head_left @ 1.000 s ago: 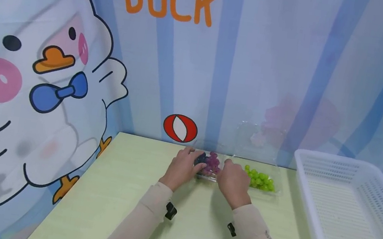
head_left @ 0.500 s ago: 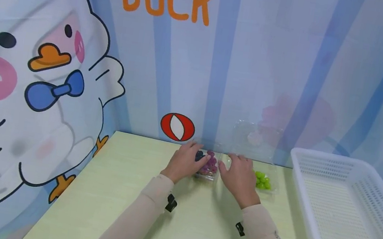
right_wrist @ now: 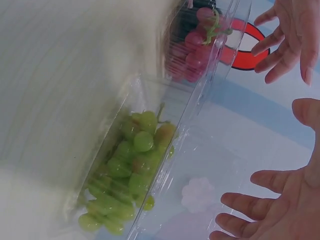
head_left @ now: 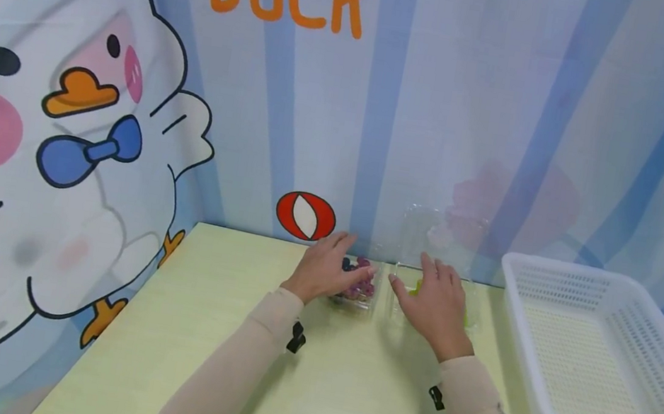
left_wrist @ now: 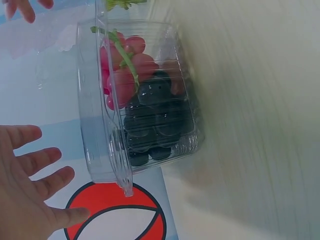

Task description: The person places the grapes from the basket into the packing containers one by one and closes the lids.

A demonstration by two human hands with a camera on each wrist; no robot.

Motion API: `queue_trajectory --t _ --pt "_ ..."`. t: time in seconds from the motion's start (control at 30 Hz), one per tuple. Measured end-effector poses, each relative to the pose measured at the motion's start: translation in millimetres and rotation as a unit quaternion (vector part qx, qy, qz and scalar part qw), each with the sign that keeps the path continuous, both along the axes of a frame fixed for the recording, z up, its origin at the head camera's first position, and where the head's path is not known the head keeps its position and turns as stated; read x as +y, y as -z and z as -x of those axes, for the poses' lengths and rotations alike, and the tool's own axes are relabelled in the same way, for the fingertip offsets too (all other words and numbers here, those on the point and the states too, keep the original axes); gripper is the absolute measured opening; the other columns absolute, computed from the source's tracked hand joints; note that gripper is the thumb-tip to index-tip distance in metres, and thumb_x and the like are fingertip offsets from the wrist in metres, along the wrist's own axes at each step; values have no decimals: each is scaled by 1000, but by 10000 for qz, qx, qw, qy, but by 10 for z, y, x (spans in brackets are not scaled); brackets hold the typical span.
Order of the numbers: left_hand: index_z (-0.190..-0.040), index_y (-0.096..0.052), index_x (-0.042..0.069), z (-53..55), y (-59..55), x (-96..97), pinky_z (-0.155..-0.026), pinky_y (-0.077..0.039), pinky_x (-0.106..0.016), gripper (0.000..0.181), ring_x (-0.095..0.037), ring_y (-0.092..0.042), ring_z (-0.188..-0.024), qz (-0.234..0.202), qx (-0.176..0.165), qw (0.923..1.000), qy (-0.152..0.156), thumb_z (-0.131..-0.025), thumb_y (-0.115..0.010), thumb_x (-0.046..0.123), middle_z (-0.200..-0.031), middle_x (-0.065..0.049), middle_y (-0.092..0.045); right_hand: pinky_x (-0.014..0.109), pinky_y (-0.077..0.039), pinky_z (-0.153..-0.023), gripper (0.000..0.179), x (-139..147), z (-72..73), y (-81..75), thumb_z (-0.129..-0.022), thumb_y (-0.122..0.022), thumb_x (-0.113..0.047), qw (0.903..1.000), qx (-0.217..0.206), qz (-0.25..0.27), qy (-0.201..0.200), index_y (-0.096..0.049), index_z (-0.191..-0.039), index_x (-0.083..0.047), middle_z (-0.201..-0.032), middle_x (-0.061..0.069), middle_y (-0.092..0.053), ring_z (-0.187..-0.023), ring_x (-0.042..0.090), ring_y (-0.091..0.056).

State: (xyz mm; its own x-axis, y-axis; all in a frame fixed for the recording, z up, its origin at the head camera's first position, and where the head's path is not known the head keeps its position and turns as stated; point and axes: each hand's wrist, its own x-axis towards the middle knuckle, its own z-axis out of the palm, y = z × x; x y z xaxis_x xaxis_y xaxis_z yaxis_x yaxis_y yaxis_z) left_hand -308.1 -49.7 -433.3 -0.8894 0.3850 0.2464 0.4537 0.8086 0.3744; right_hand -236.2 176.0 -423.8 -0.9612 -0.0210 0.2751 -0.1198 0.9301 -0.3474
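Observation:
A lidded clear plastic box (left_wrist: 115,172) holds dark grapes (left_wrist: 167,117) and pinkish-red grapes (left_wrist: 127,82) with a green stem. Above its left side my left hand (head_left: 321,268) is spread; in the left wrist view its fingers are apart from the box. Just to the right stands a second clear box (right_wrist: 157,172), with green grapes (right_wrist: 132,165) inside and its clear lid (head_left: 431,236) raised against the backdrop. My right hand (head_left: 435,308) hovers over that box, fingers spread and holding nothing, hiding most of the green grapes in the head view.
A white plastic basket (head_left: 542,353) with slotted walls sits on the right of the pale yellow table (head_left: 337,387). Behind the boxes hangs a blue striped backdrop (head_left: 443,109) with a duck drawing, close to the table's back edge.
My right hand has left the edge of the dark and red grape box, moved right over the green grape box and spread its fingers. My left hand has lifted slightly and its fingers have straightened.

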Motion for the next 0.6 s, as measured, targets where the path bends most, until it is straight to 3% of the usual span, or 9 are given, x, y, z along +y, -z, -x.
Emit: queue_trajectory --t 0.3,0.6 --pt "-158 -37 15 127 -58 113 -118 -32 -55 94 -32 -39 -145 -3 -201 9998 41 -90 -44 79 -159 -10 -41 66 -23 -117 92 211 -27 40 -100 -36 -69 9991 -296 170 269 -29 -157 2 -157 33 -31 -146 51 -26" --pt "-159 -35 14 231 -52 227 -117 -35 -54 95 -33 -40 -145 -98 -522 9986 66 -91 -42 80 -160 -10 -39 68 -21 -116 83 348 -102 96 -103 -40 -60 9977 -386 403 386 -30 -157 2 -157 33 -32 -144 53 -26"
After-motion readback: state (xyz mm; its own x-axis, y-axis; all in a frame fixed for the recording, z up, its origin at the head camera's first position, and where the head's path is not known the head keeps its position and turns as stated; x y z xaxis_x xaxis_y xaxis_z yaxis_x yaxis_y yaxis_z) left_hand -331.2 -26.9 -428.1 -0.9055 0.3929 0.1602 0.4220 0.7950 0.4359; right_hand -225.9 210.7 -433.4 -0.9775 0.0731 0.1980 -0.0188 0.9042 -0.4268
